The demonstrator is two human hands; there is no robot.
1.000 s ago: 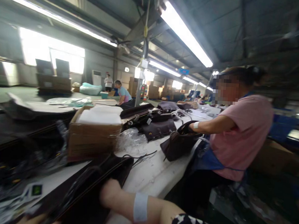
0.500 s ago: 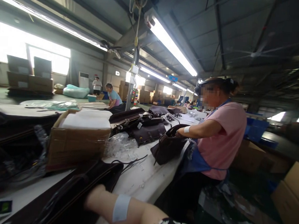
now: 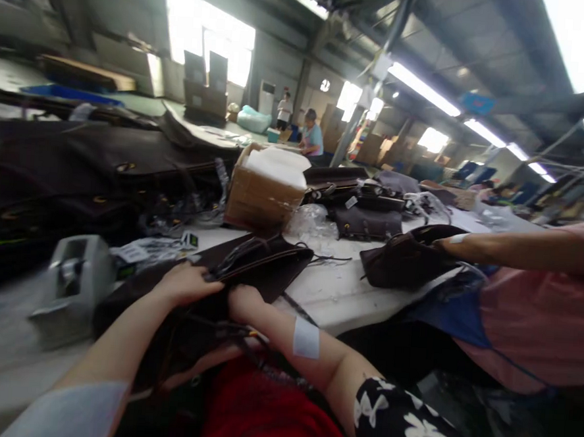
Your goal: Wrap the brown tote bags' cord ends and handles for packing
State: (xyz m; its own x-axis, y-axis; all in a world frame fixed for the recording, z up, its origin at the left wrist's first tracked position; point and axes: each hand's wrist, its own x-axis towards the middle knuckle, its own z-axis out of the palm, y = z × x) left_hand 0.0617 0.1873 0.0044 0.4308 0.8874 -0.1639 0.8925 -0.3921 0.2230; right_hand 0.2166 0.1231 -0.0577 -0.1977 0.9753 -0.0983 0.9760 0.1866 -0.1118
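- In the head view, a dark brown handbag (image 3: 273,270) is seen at the near side of the white worktable (image 3: 331,300), directly below both hands; twelve o'clock is taken as the far side.
- The bag's long axis is laid roughly from eight to two o'clock, its pointed end at two o'clock being nearer the right hand (image 3: 247,303).
- By the left hand (image 3: 186,283), an edge of the bag appears to be pinched, the fingers being bent over it.
- The right hand is pressed against the bag at about four o'clock from the left; its fingertips are hidden, so how firmly anything is gripped cannot be told.
- Room is limited at one o'clock by a cardboard box (image 3: 261,193), set just beyond the bag, and at nine by a tape dispenser (image 3: 89,298) near the left forearm.
- Bare tabletop is left at three o'clock, crossed by a thin cord (image 3: 332,257) and bounded by a second handbag (image 3: 401,261), into which a co-worker's arm (image 3: 512,258) is reached.
- The table's near edge is found at about four o'clock from the right hand.
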